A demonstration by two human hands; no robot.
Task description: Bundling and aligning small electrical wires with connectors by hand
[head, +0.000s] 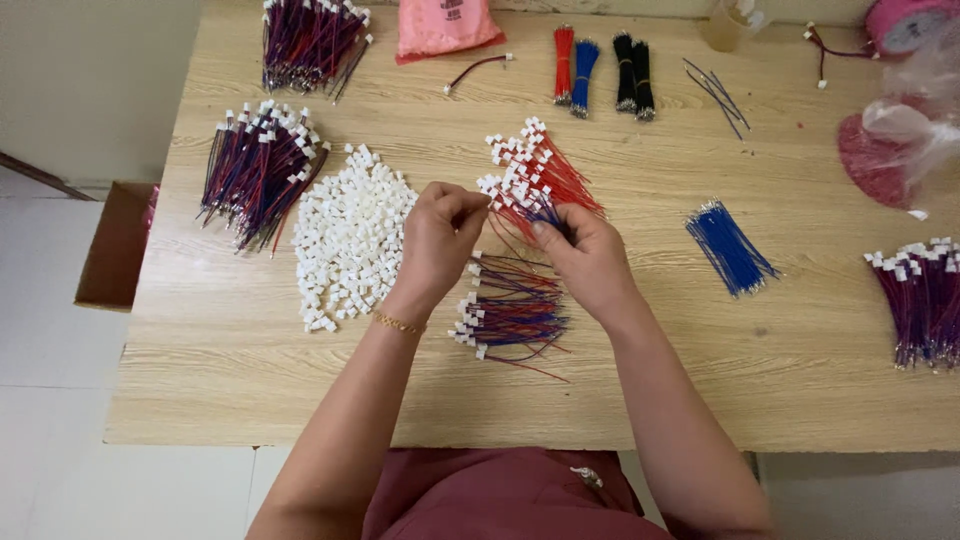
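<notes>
I see my left hand (437, 232) pinching a white connector (487, 184), and my right hand (585, 255) closed on red wires (560, 180). A cardboard box (115, 245) sits beside the worktop (640, 400); I cannot tell its contents.

Matt, pale wood-grain table (700, 400) carries glossy white plastic connectors (350, 235), smooth plastic-coated blue wires (730, 248) with bare metal tips, and crinkled translucent pink plastic bags (900, 140) far right.

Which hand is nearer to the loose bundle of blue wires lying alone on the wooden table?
Right. The right hand is just left of the loose bundle of blue wires, with bare table between. The left hand is farther left, beside the heap of small white plastic connectors.
</notes>
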